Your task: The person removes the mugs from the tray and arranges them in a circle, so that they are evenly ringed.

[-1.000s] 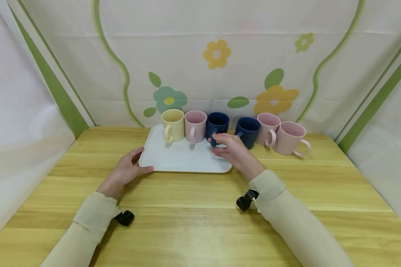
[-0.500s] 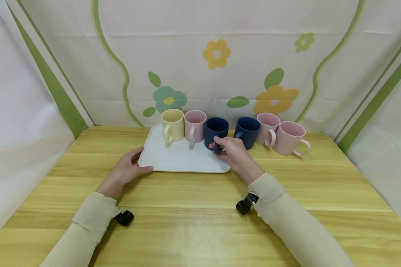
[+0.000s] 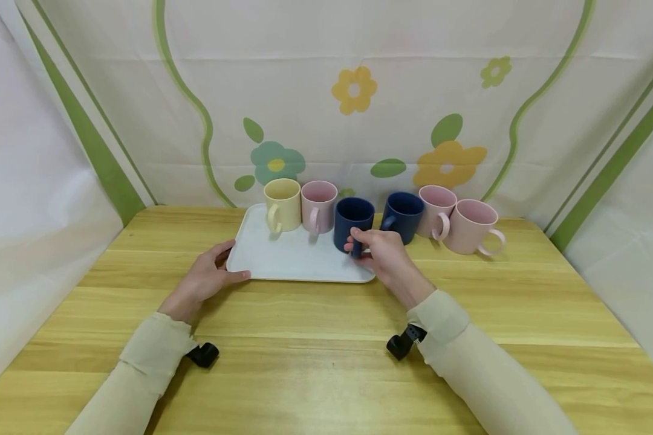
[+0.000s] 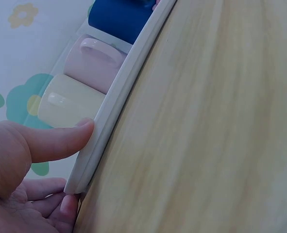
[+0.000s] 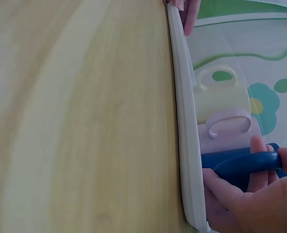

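Observation:
A white tray (image 3: 283, 261) lies on the table, its near left corner gripped by my left hand (image 3: 202, 279), thumb on the rim and fingers beneath, as the left wrist view shows (image 4: 31, 165). My right hand (image 3: 386, 257) holds the handle of a dark blue mug (image 3: 348, 226) at the tray's right part; its fingers curl round the handle (image 5: 247, 164) in the right wrist view. Left of that mug, a pink mug (image 3: 322, 208) and a yellow mug (image 3: 285, 208) stand side by side at the tray's back, handles towards the front.
Right of the tray stand another dark blue mug (image 3: 405, 217) and two pink mugs (image 3: 432, 211), (image 3: 468, 229) in a row on the wooden table (image 3: 305, 350). A white curtain (image 3: 305, 78) with printed flowers hangs behind the table.
The dark blue mug in my right hand has moved towards the front of the tray, away from the pink mug's line. My right fingers have closed round its handle. My left hand has stayed at the tray.

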The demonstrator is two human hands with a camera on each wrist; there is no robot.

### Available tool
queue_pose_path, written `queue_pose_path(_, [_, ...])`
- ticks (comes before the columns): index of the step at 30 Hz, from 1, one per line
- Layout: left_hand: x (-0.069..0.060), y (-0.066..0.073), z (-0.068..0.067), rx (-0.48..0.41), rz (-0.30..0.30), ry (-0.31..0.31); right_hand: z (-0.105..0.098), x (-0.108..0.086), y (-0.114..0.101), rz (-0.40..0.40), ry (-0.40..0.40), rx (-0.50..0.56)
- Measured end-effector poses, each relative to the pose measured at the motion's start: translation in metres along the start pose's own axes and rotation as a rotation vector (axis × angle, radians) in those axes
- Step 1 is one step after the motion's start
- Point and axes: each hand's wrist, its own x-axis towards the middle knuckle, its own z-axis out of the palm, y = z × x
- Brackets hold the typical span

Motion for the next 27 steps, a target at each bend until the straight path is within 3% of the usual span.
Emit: queue_pose_path(27, [0.0,-0.001,0.0,0.024,0.0,0.008,-0.021,-0.06,-0.004,-0.041,-0.073,-0.041])
